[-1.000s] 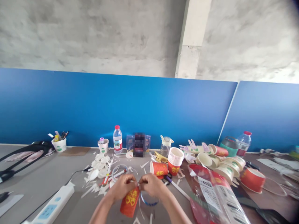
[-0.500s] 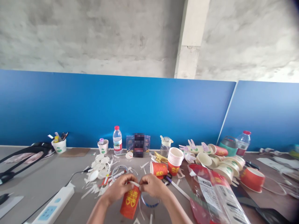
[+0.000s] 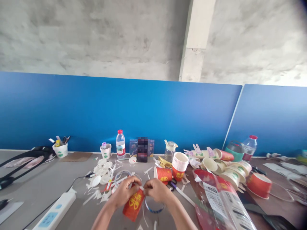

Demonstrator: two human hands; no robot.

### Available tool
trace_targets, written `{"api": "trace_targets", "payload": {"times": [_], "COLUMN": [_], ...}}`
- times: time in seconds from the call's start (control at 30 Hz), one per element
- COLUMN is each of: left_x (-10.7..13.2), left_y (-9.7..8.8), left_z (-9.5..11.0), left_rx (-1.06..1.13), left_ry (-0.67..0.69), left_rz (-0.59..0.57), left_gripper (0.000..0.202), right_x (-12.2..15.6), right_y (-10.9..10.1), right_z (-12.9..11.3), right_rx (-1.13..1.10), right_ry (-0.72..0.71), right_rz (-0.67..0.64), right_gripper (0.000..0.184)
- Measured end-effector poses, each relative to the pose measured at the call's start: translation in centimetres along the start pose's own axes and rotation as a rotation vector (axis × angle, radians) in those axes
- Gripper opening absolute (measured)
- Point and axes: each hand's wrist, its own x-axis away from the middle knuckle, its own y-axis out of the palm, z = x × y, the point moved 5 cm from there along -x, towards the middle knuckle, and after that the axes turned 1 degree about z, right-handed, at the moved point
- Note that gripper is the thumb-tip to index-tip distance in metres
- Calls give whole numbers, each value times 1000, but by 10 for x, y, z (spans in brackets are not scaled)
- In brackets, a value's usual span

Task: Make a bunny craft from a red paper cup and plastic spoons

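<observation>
My left hand (image 3: pixel 124 192) is wrapped round a red paper cup (image 3: pixel 133 204) with gold lettering, held tilted above the grey table (image 3: pixel 52 185). My right hand (image 3: pixel 155 190) pinches a thin white paper strip at the cup's upper edge, fingertips meeting those of the left hand. Below the hands lies a blue-edged clear ring (image 3: pixel 153 207). Scissors (image 3: pixel 171 184) lie just right of my right hand.
White paper scraps (image 3: pixel 100 174) litter the table behind my left hand. A stack of red cups (image 3: pixel 179 165), a lying red cup (image 3: pixel 163 174), a water bottle (image 3: pixel 120 143), a pile of cream cups (image 3: pixel 225 166), a plastic cup sleeve (image 3: pixel 220 198) and a power strip (image 3: pixel 54 212) surround me.
The red cup has tilted a little further and lifted slightly in my left hand. Both hands stay together at its rim.
</observation>
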Motion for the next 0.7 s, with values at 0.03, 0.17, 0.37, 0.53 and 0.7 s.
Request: {"api": "trace_targets", "payload": {"times": [0.03, 0.17, 0.37, 0.53, 0.7], "left_x": [0, 0, -1, 1, 2], "left_y": [0, -2, -2, -2, -3], "left_z": [-1, -7, -6, -2, 0], "left_rx": [1, 1, -23, -139, -145], "left_ry": [0, 5, 6, -10, 6], "left_rz": [-2, -22, -53, -42, -10], "left_gripper": [23, 26, 27, 21, 23], "right_x": [0, 0, 2, 2, 3], "right_y": [0, 0, 0, 3, 4], "right_z": [0, 2, 2, 0, 1], "right_rx": [-7, -43, -73, -64, -36], "right_ry": [-3, -11, -26, -22, -31], "right_rz": [-11, -44, -47, -51, -34], "right_gripper": [7, 5, 6, 4, 6]}}
